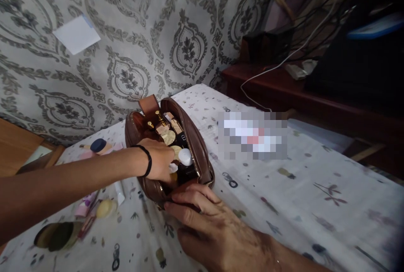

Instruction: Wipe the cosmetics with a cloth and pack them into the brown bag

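Dark round thing (58, 236): lies flat on the white sheet (277, 221) with little pictures, near the pink tube (83, 206).
Yellow round thing (105, 209): on the sheet, just beside the pink tube.
Blue-topped pot (98, 145): farther back on the sheet, close to the wall (132, 65) with the leafy shapes.
Left hand (159, 160): reaches down into the brown bag (199, 141), with a black band (149, 162) on its wrist. The fingertips are hidden, so I can't tell if they pinch anything. A small white bit (173, 168) is right by them.
Brown bag: on the sheet, wide open. Its sides go around the left hand, and its near end is under the right hand (205, 217).
White round lid (185, 156): in the bag, just right of the left hand.
Right hand: fingers bent over the bag's near edge, touching it. I can't tell if it's squeezing.
Blurry patch (252, 135): on the sheet, right of the bag.
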`<control>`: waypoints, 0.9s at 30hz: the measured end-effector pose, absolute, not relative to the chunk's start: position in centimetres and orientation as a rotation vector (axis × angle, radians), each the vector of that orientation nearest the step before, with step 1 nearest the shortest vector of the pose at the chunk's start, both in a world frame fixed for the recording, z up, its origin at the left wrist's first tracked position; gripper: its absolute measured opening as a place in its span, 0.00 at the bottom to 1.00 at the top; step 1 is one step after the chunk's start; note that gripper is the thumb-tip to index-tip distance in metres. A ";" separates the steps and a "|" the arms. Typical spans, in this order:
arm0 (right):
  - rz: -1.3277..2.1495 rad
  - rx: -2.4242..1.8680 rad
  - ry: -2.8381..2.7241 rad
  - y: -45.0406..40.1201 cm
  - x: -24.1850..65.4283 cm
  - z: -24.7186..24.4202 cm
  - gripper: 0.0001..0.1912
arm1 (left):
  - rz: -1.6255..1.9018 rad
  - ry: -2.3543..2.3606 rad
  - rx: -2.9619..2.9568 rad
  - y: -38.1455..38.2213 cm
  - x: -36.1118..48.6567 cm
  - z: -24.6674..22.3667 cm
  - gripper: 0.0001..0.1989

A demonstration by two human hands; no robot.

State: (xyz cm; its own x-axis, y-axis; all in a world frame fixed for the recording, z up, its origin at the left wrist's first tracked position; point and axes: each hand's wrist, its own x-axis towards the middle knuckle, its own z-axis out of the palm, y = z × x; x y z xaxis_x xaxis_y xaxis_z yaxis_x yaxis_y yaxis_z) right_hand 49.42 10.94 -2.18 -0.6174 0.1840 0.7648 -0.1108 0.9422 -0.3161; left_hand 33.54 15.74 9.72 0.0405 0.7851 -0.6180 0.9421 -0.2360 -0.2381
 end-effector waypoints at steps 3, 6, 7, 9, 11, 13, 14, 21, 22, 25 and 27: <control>0.403 -0.043 -2.216 11.0 49.5 -2.3 0.11 | -1.106 1.788 2.012 15.6 33.8 10.0 0.24; 0.388 -0.026 -2.244 11.1 49.6 -2.4 0.10 | -1.128 1.810 1.982 15.7 33.9 10.1 0.23; 0.382 -0.020 -2.251 11.1 49.6 -2.4 0.10 | -1.126 1.833 1.966 15.8 33.9 10.1 0.23; 0.377 -0.008 -2.259 11.2 49.7 -2.3 0.10 | -1.111 1.873 1.929 15.8 33.8 10.2 0.23; 0.379 0.004 -2.254 11.2 49.7 -2.3 0.10 | -1.105 1.896 1.888 15.7 33.8 10.4 0.22; 0.382 0.001 -2.247 11.2 49.7 -2.4 0.10 | -1.099 1.893 1.862 15.7 33.8 10.4 0.22; 0.386 0.002 -2.246 11.3 49.7 -2.4 0.10 | -1.097 1.883 1.863 15.7 33.8 10.4 0.22; 0.350 0.019 -2.292 11.3 49.8 -2.2 0.08 | -1.151 1.853 1.928 15.7 34.1 10.0 0.21; 0.346 0.015 -2.288 11.3 49.8 -2.2 0.08 | -1.147 1.846 1.942 15.7 34.1 10.1 0.22; 0.344 0.005 -2.277 11.2 49.9 -2.1 0.09 | -1.130 1.825 1.989 15.6 34.2 10.7 0.26; 0.343 0.000 -2.274 11.1 49.9 -2.2 0.09 | -1.102 1.807 2.050 15.5 34.2 11.5 0.23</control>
State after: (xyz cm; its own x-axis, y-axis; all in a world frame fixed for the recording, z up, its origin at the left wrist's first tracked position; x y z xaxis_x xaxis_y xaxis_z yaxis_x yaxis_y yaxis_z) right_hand 49.87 11.12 -2.15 -0.6659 0.1111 0.7377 -0.1113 0.9630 -0.2454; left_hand 34.16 15.51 11.48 -0.0218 0.7727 -0.6344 0.9176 -0.2364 -0.3195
